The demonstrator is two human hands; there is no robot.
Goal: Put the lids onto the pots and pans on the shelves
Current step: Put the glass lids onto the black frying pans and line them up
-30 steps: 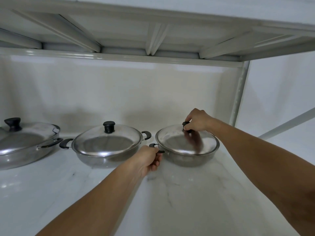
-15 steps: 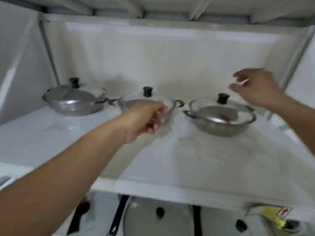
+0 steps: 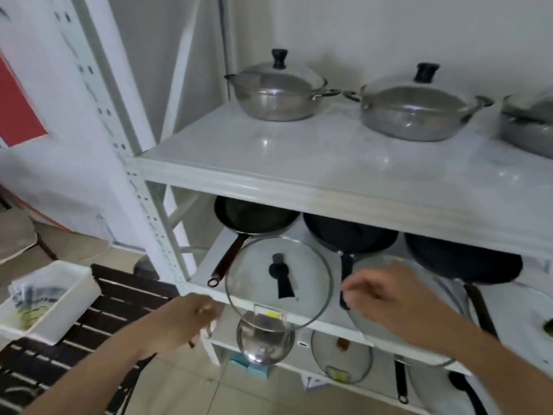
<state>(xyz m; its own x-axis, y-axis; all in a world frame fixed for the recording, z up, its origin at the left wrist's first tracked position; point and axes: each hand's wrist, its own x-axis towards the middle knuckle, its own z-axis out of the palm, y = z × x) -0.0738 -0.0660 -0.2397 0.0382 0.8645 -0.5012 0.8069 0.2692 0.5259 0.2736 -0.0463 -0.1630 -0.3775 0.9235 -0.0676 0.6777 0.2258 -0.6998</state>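
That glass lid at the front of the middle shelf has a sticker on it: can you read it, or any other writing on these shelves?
No text can be read here.
Glass lid, yellow and red sticker near its rim: too blurred to read.
Smaller glass lid on the lowest shelf, greenish label: too small and blurred.
White tray at left, printed bag inside: dark lettering, unreadable.
Steel pots on the upper shelf: no markings visible.

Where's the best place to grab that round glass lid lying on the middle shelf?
Take the glass lid by its black knob at the centre, coming down from above and in front. It lies knob-up at the shelf's front edge, and its rim is thin and slippery.
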